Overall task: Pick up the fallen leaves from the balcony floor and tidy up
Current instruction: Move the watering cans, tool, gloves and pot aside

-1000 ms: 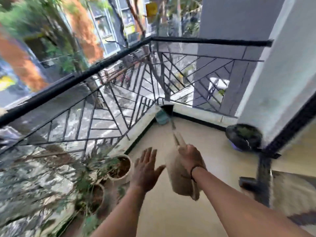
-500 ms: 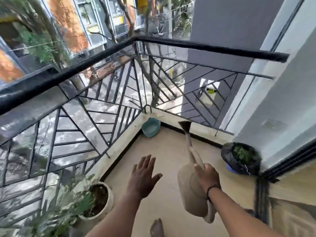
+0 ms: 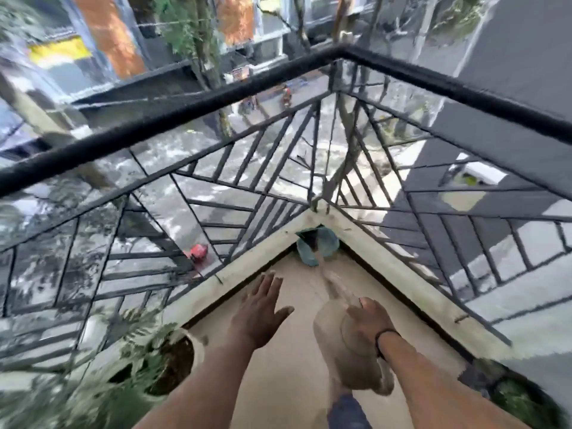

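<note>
Two hands: left hand (image 3: 258, 314) fingers spread (empty), right hand (image 3: 368, 320) fingers around watering can (image 3: 343, 357).

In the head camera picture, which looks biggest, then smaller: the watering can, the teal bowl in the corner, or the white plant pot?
1. Watering can
2. White plant pot, partly hidden by leaves
3. Teal bowl, though it sits farthest away, so its real size is unsure.

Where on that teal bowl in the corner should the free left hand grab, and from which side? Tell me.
Judging from this blurred frame, take the teal bowl by its near rim, coming from the floor side. It sits wedged in the railing corner, so its back and sides are hemmed by the kerb. The left hand is open and free; the right hand holds the watering can, whose spout crosses in front.
</note>
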